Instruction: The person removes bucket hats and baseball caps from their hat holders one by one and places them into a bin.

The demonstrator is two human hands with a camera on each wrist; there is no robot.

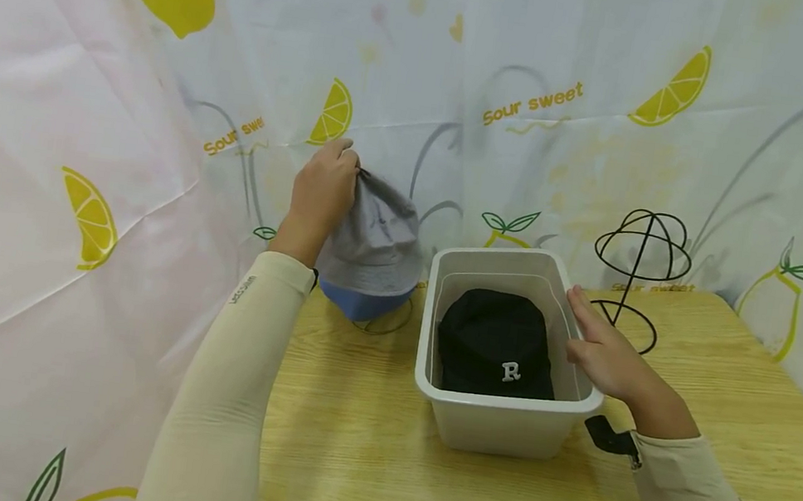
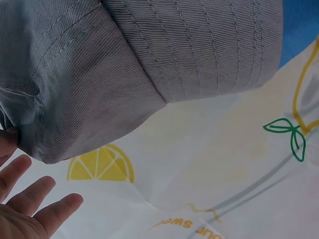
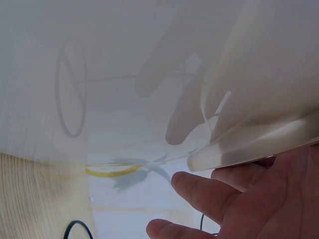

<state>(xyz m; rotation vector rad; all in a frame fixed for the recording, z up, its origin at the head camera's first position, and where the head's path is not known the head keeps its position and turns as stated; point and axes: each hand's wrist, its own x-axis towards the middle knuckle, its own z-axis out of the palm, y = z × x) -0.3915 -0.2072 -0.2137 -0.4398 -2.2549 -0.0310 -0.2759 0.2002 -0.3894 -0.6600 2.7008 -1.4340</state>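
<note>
My left hand [image 1: 323, 195] pinches a grey bucket hat [image 1: 380, 239] by the top of its crown, the brim hanging down. Stitch rows on its brim show close up in the left wrist view. Blue fabric [image 1: 357, 302] shows just below the brim. A white plastic bin [image 1: 500, 426] stands in the middle of the table, with a black hat [image 1: 492, 337] bearing a white letter R inside it. At the bin's right rim, my right hand [image 1: 609, 360] grips the edge, thumb over the top. In the right wrist view its other fingers [image 3: 204, 194] lie outside, under the rim.
A black wire hat stand [image 1: 640, 271] rises on the right, behind my right hand. Below the blue fabric, the wire base [image 1: 384, 328] of another stand shows. The wooden table [image 1: 347, 444] meets a lemon-printed curtain [image 1: 411, 51] at the back and left.
</note>
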